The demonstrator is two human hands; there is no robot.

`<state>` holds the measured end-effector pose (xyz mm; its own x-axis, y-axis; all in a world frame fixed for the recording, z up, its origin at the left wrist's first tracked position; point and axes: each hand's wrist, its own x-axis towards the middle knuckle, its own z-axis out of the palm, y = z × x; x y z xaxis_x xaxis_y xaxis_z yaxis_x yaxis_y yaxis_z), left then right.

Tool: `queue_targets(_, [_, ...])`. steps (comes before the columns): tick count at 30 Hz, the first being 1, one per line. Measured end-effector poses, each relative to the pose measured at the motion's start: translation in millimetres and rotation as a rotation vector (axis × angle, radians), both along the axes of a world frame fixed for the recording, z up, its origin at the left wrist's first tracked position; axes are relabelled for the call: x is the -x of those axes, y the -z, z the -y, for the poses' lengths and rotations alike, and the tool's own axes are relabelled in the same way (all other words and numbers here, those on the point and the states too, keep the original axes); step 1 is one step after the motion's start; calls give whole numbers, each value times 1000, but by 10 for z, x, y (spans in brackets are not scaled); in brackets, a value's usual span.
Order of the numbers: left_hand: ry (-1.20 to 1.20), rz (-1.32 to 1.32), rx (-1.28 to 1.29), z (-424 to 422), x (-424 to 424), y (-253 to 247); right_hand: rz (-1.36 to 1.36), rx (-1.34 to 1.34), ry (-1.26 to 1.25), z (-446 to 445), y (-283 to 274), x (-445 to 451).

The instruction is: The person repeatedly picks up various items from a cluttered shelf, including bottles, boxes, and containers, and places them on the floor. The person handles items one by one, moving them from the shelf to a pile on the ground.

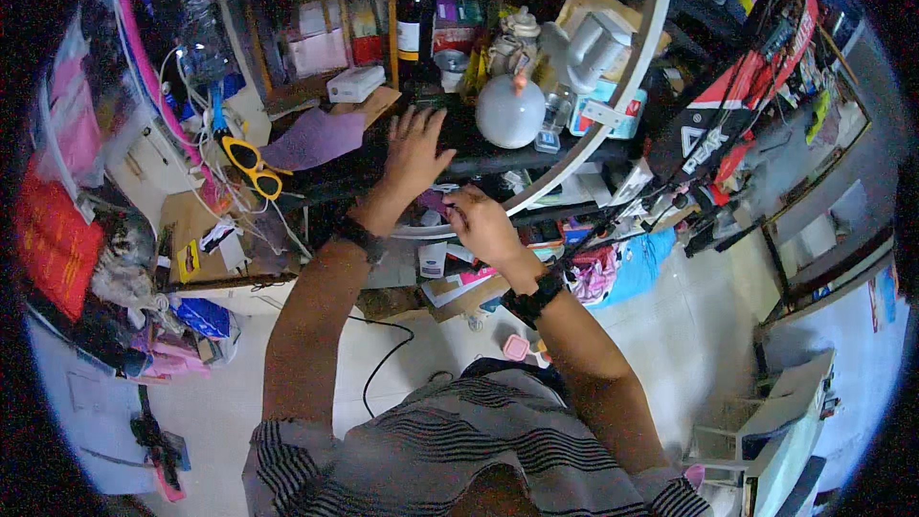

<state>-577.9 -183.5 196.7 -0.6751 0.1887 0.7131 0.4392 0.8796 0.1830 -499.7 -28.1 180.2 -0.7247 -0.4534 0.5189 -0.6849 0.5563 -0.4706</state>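
Observation:
My left hand (413, 154) is over the black shelf (459, 154), fingers spread and nothing in them. Whether its palm touches the surface is unclear. Lower and to the right, my right hand (484, 226) has curled fingers pinched at the edge of a small purple cloth-like piece (432, 201), partly hidden by the shelf edge and fingers. A larger mauve cloth (316, 138) lies left of my left hand. Beyond my hands stand a round white globe (510, 112), a small white box (356, 84) and a dark bottle (413, 36) with a label.
A curved white frame (632, 86) arcs over the shelf's right side. Yellow-rimmed sunglasses (253, 167) hang among white cables (287, 230) at left. A red and black racket bag (718, 115) hangs at right. Below are a cardboard piece (467, 294) and a black cord (402, 330) on the tiled floor.

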Motion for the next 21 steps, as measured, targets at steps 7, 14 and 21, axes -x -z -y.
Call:
queue_targets(7, [230,148,-409,-766,301,-203,168,-285,-175,-380,57,-68])
queue_targets(14, [175,24,-558,-1127,615,-61,251,-577,-3,-1181,330,-57])
queue_targets(21, [153,135,-732,-884,757,53,151,-300,179,-1384,-18,280])
